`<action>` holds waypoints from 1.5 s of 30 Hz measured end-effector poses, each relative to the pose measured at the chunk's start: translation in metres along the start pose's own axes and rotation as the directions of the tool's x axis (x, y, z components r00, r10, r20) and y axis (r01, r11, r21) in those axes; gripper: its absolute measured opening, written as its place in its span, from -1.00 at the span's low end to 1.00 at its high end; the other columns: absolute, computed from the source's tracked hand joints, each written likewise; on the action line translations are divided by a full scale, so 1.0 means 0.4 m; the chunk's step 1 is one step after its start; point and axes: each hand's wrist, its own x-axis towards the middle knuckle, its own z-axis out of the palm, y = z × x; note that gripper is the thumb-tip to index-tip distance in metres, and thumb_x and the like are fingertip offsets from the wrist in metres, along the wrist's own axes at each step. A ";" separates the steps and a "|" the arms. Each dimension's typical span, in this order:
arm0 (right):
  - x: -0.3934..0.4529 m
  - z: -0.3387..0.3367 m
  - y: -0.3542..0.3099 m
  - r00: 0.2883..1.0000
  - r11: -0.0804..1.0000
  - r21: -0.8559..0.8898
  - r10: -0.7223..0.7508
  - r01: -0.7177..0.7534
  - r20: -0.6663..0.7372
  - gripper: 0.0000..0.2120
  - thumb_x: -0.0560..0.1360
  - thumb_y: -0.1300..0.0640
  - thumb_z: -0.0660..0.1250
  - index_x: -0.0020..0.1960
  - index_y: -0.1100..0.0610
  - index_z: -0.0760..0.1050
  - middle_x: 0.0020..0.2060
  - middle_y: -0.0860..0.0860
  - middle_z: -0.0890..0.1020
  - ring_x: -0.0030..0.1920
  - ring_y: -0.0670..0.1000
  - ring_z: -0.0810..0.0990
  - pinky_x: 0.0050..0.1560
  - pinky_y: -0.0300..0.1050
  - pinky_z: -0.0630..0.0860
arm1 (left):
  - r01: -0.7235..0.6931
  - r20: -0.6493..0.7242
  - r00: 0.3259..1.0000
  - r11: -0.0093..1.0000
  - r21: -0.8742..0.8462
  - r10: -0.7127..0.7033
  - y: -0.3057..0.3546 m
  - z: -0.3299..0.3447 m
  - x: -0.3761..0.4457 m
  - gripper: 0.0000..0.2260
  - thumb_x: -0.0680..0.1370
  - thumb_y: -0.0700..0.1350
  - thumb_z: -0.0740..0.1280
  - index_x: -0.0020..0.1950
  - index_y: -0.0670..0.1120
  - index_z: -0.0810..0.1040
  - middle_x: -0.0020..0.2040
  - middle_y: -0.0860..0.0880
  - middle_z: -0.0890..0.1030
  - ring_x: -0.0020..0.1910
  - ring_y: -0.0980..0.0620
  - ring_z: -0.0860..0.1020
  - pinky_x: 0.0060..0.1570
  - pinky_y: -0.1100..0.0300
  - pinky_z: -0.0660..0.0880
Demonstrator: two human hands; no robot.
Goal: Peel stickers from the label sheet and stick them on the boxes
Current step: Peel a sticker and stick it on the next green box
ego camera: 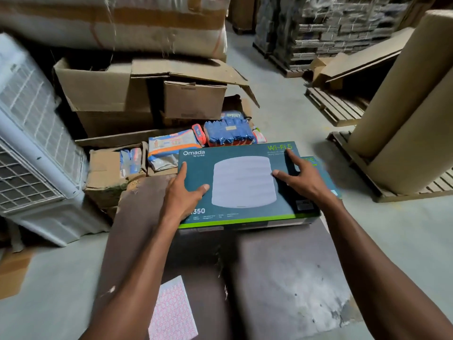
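Both hands are lying flat, fingers straight, on the top face of a dark teal Omada box (245,185) that is sitting at the far end of a brown table (282,278). The left hand (182,192) is pressing its near left part, the right hand (297,177) its right side. A second teal box (326,175) is showing just beyond the right hand. The pink label sheet (171,312) is lying on the table's near left part, well apart from the boxes.

box (245,185) atop table (282,278), label sheet (171,312) nearer, left
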 end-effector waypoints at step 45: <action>0.447 -0.247 0.494 0.989 0.996 0.051 0.060 -0.068 0.137 -0.22 0.52 -0.14 0.49 0.63 -0.12 0.21 0.52 0.05 0.44 0.44 0.15 0.47 0.36 0.00 0.42 | 0.124 -0.038 0.992 0.988 0.095 -0.121 0.198 0.642 0.222 -0.14 0.50 0.07 0.52 0.67 0.07 0.09 0.56 -0.10 0.34 0.52 -0.10 0.34 0.42 0.00 0.38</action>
